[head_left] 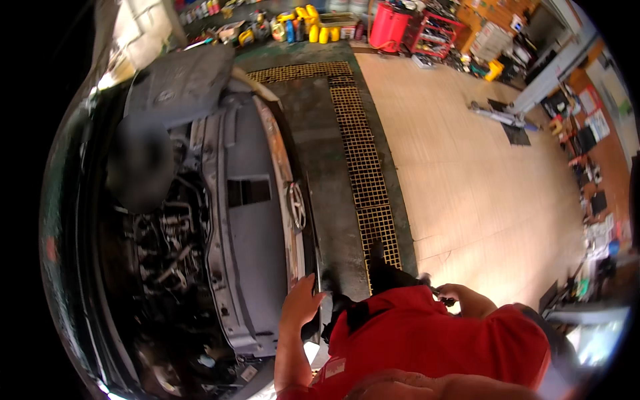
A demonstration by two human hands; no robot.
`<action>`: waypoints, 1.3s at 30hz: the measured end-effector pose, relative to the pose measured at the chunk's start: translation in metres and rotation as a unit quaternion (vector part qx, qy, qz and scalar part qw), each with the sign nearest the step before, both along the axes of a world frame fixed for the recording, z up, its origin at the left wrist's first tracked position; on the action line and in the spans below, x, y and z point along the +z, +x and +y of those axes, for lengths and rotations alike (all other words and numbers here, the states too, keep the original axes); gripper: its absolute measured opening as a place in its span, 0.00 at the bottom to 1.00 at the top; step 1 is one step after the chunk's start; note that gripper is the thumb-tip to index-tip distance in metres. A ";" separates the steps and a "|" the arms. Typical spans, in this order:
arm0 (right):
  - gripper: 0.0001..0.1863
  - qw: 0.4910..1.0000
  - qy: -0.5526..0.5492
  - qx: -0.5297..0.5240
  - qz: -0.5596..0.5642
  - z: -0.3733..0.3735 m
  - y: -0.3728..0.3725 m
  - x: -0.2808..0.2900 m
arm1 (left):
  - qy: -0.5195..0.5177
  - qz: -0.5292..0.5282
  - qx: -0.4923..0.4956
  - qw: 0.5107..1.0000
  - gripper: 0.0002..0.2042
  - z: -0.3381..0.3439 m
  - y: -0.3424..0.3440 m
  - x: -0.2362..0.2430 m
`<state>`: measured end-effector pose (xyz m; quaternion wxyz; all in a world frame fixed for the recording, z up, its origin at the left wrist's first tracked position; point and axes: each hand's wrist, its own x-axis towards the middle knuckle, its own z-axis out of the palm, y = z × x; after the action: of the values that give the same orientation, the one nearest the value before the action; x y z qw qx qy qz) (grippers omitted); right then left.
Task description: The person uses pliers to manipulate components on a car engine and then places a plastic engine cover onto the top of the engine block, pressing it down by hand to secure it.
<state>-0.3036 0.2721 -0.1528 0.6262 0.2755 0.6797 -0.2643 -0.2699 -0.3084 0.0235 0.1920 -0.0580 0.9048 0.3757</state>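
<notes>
My left hand (303, 301) rests at the front edge of a car, its fingers stretched out and holding nothing. Beside it runs the wide dark panel (250, 150) behind the car's grille, with a round emblem (297, 205) on the front. Further left, the engine (173, 253) lies exposed in the bay. A dark plastic cover (177, 87) sits over the far part of the car's front. Close to my waist on the right, my right hand (457, 295) is closed around a small dark thing that I cannot make out.
Yellow floor grating (363, 157) runs alongside the car, with pale tiled floor (460, 173) to its right. A floor jack (503, 117) stands near a post. Yellow bottles (323, 33), a red bin (390, 28) and a red tool cart (433, 35) line the far side.
</notes>
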 end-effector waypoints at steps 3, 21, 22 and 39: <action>0.04 0.998 0.000 -0.025 -0.064 0.016 -0.003 -0.036 | -0.056 0.003 0.024 0.998 0.30 0.001 -0.017 -0.009; 0.16 0.920 -0.097 -0.327 0.195 0.175 -0.214 -0.078 | -0.010 -0.253 0.131 0.958 0.24 0.146 -0.296 -0.223; 0.07 0.863 -0.149 -0.441 0.199 0.243 -0.197 -0.126 | -0.031 -0.354 0.092 0.930 0.24 0.192 -0.350 -0.218; 0.03 0.914 -0.058 -0.395 0.064 0.303 -0.449 -0.097 | -0.040 -0.308 0.018 0.950 0.23 0.316 -0.699 -0.287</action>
<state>-0.7531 0.5749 -0.2494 0.4409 0.4673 0.5371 -0.5466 -0.9692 0.0078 -0.2637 0.4520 -0.1944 0.8148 0.3067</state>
